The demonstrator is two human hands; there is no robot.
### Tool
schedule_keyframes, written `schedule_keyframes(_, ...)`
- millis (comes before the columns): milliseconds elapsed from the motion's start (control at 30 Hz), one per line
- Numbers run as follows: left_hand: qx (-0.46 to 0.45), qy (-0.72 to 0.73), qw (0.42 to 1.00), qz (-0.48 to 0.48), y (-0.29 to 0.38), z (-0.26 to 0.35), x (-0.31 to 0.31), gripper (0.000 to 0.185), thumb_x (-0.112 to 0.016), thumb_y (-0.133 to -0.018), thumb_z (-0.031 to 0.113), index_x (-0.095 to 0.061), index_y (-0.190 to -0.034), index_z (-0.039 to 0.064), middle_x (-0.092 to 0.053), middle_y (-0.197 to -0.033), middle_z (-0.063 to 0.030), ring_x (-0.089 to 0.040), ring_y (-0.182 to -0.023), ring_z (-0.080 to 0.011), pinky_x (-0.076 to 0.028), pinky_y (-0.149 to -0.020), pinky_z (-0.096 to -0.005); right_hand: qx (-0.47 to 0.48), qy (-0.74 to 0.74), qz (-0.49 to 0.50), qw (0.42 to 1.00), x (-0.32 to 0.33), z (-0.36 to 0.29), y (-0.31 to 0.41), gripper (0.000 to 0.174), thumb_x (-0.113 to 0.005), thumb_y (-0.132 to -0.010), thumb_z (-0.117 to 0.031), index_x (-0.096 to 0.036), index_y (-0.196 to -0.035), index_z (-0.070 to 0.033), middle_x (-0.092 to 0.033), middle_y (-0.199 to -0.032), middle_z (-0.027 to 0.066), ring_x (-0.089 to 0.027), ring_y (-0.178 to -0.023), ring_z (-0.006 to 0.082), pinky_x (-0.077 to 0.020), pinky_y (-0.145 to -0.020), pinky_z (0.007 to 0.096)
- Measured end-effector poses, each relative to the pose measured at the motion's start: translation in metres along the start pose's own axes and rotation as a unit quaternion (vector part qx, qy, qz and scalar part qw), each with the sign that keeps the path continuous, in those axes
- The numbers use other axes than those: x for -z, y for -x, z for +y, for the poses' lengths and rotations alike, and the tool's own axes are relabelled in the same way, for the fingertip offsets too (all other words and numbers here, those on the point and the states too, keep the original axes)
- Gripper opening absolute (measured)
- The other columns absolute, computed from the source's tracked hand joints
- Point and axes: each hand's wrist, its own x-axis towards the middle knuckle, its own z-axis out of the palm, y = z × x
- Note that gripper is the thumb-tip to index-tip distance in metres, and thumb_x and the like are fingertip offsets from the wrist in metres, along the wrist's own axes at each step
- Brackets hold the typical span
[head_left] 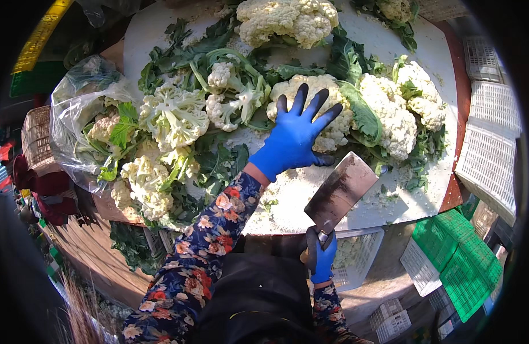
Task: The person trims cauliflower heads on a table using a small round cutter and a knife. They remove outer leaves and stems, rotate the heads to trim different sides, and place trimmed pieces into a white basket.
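Gloved in blue with dark fingertips, my left hand (296, 127) spreads its fingers over a cauliflower head (341, 122) in the middle of the table. Whether it presses on the head or hovers just above, I cannot tell. My right hand (323, 256), in the same kind of glove, grips the handle of a cleaver (341, 189) at the table's near edge. The cleaver's broad, stained blade points up and to the right. More cauliflower heads (387, 116) lie to the right among leaves, and a large one (288, 19) sits at the far side. Cut florets (174, 114) are heaped on the left.
A clear plastic bag (90, 124) with cauliflower pieces stands at the table's left. White crates (488, 146) line the right side, with green crates (460, 262) nearer. Below the near edge is a white crate (367, 258) holding cauliflower. Crumbs litter the white tabletop (419, 210).
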Motion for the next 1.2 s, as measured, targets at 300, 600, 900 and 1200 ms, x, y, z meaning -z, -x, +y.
schedule_keyframes(300,0.019,-0.104,0.994,-0.021,-0.039,-0.019,-0.024,0.074,-0.075,-0.062,0.015,-0.047,-0.131,0.017,-0.051,-0.123,-0.0146,-0.049,-0.110,-0.0378,-0.045,-0.089,-0.0454,0.025,-0.089,-0.007,0.996,0.052,0.043,-0.068,0.015,-0.061,-0.086,-0.008,-0.050,-0.096,-0.003,-0.054,-0.067,0.0041,-0.052,-0.052,0.0123,-0.0417,-0.049,0.0261)
schedule_keyframes(600,0.374,0.402,0.823,0.144,0.076,-0.012,-0.015,0.048,-0.072,-0.071,0.016,-0.053,-0.111,-0.002,-0.063,-0.098,-0.0154,-0.062,-0.087,-0.0243,-0.049,-0.078,-0.0331,0.107,0.033,-0.023,0.993,0.028,-0.010,-0.074,0.035,-0.064,-0.077,-0.006,-0.054,-0.109,0.002,-0.065,-0.088,0.0170,-0.065,-0.078,0.0322,-0.0502,-0.070,0.0355)
schedule_keyframes(900,0.434,0.201,0.873,0.099,0.085,0.005,-0.029,0.059,-0.071,-0.071,0.034,-0.048,-0.106,-0.008,-0.057,-0.105,-0.0283,-0.058,-0.095,-0.0402,-0.047,-0.082,-0.0426,0.248,0.151,0.029,0.957,0.041,-0.108,-0.031,0.030,-0.071,-0.075,-0.009,-0.058,-0.099,0.003,-0.066,-0.082,0.0175,-0.066,-0.072,0.0340,-0.0521,-0.065,0.0337)
schedule_keyframes(1200,0.440,0.301,0.839,0.105,0.095,-0.015,-0.036,0.059,-0.072,-0.072,0.025,-0.046,-0.115,-0.006,-0.057,-0.109,-0.0233,-0.059,-0.098,-0.0358,-0.048,-0.082,-0.0409,0.006,0.243,-0.188,0.951,-0.005,0.005,-0.110,0.025,-0.062,-0.085,-0.021,-0.050,-0.098,-0.004,-0.060,-0.069,0.0138,-0.059,-0.055,0.0288,-0.0456,-0.048,0.0397)
